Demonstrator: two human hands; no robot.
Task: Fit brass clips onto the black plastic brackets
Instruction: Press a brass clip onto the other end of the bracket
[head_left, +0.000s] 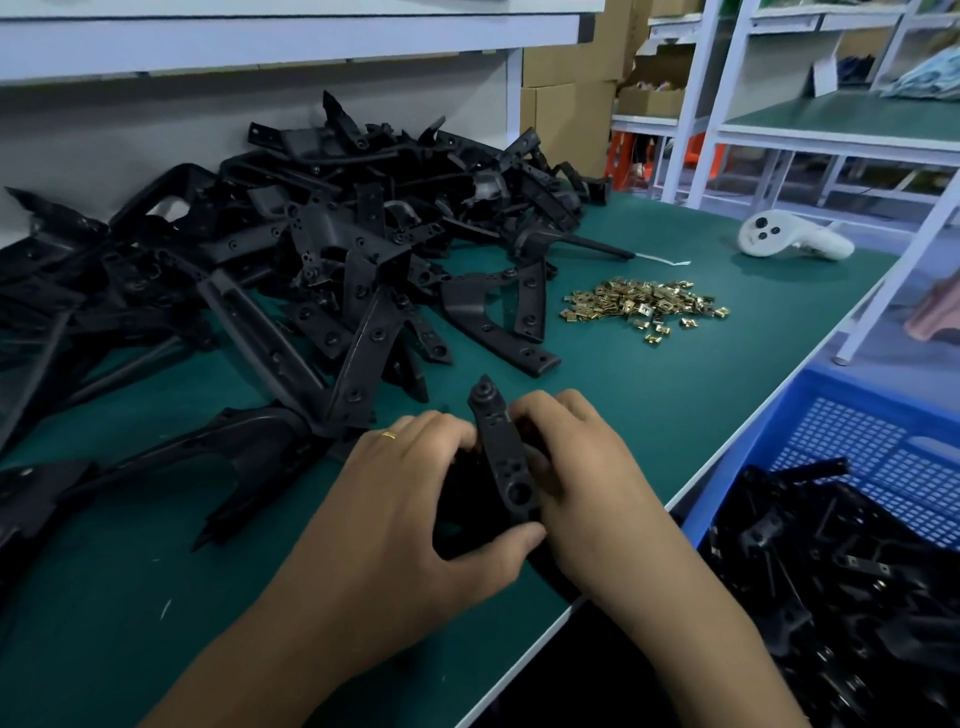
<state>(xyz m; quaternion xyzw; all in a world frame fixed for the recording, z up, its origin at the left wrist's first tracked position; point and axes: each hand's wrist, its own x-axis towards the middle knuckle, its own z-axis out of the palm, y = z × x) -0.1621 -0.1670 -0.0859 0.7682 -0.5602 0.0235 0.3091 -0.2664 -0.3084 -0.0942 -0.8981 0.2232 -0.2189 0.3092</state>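
Both hands are closed around one black plastic bracket (503, 457), held upright over the green bench top (649, 415) just in front of the person. The left hand (410, 514) wraps it from the left, thumb pressed across the lower end and fingers curled behind; the right hand (587, 467) grips it from the right with the fingertips bent in against the upper arm of the part. Whether a clip sits under those fingertips cannot be told, since the fingers cover that spot. Judging by the grip, the step in hand is seating a clip on this bracket, or checking one just pushed home. The loose brass clips (644, 306) lie in a small heap ahead of the right hand and a little to its right, well apart from it. The pile of unfitted brackets (322, 249) spreads ahead of the left hand and to its left. A blue crate (831, 415) holding black parts stands just beside the right forearm, below the bench edge. The next move probably calls for the right hand to let go and reach forward for a clip while the left steadies the bracket.
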